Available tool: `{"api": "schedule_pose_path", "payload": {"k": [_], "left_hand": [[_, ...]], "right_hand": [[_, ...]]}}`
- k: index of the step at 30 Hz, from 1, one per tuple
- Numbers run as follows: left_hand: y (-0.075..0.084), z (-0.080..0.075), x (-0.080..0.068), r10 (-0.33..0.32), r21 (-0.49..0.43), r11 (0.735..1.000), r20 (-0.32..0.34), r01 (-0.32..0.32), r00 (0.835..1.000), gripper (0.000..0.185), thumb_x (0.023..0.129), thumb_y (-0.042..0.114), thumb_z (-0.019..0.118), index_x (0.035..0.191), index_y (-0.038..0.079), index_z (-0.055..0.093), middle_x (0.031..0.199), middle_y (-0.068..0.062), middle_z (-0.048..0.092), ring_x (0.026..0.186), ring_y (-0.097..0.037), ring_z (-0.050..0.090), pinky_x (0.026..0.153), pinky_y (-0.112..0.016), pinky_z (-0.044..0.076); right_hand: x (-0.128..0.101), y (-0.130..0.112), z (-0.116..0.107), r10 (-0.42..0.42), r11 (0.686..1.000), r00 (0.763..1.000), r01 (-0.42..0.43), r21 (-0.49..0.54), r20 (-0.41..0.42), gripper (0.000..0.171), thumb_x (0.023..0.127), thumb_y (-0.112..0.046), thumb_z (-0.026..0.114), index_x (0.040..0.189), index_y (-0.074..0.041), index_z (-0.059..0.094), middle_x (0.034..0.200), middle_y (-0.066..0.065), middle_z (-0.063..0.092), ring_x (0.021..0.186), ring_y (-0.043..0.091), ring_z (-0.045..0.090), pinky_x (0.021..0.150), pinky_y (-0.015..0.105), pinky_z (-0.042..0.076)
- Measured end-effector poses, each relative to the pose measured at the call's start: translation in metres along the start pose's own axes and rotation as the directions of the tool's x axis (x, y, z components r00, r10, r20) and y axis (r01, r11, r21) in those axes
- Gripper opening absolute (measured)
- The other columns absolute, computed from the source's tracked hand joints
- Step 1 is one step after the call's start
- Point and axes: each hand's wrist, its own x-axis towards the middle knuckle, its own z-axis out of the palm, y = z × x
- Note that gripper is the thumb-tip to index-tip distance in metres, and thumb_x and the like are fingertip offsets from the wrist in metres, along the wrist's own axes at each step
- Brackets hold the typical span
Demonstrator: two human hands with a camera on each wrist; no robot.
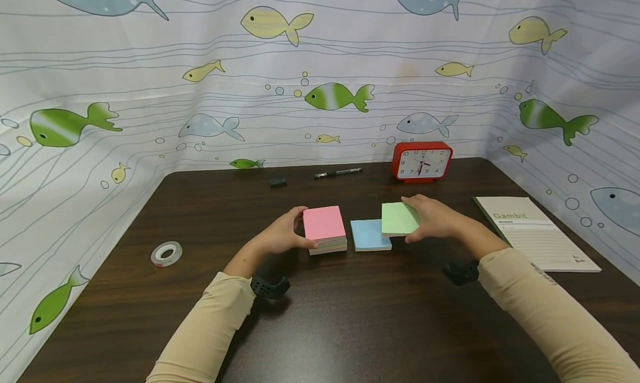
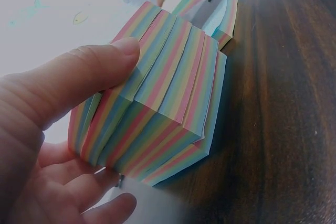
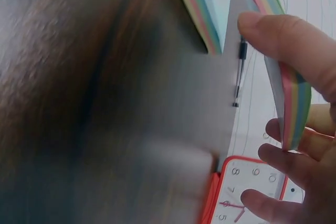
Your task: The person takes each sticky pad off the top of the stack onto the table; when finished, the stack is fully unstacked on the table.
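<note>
A thick pad of sticky notes with a pink top sheet (image 1: 324,223) rests on the dark wooden table (image 1: 350,316); my left hand (image 1: 285,233) grips its left side, thumb on the striped edge (image 2: 157,93). A thinner blue-topped pad (image 1: 370,234) lies just to its right, also seen as the blue pad (image 3: 207,9). My right hand (image 1: 435,219) holds a green-topped pad (image 1: 399,218), lifted and tilted above the blue pad's right edge, pinched between thumb and fingers; its striped edge (image 3: 294,103) shows in the right wrist view.
A red alarm clock (image 1: 422,161) stands at the back, with a black pen (image 1: 338,173) and a small black object (image 1: 277,181) to its left. A tape roll (image 1: 166,254) lies at the left. A "Gambit" notebook (image 1: 537,233) lies at the right. Fish-patterned curtains surround the table.
</note>
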Motion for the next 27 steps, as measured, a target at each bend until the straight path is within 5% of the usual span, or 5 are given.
{"api": "schedule_pose_path", "payload": {"k": [16,27], "left_hand": [[0.002,0.000,0.000,-0.010,0.008,1.000,-0.005,0.010,1.000,0.096,0.066,0.020,0.077,0.134,-0.004,0.014,0.136,-0.017,0.025,0.126,-0.026,0.024,0.096,-0.039,0.027],[0.002,0.000,-0.001,-0.009,0.010,1.000,-0.002,0.009,1.000,0.094,0.067,0.019,0.076,0.134,-0.004,0.015,0.135,-0.017,0.026,0.125,-0.026,0.024,0.096,-0.039,0.027]], "right_hand": [[-0.007,0.025,0.005,0.046,0.998,0.998,-0.044,-0.032,0.042,0.092,0.061,-0.035,0.077,0.128,0.010,0.033,0.118,0.026,0.041,0.099,0.034,0.042,0.085,0.051,0.033],[0.002,0.032,0.010,0.056,0.998,0.984,-0.058,0.010,0.168,0.094,0.060,-0.022,0.080,0.133,0.005,0.027,0.126,0.026,0.032,0.107,0.037,0.036,0.089,0.054,0.028]]}}
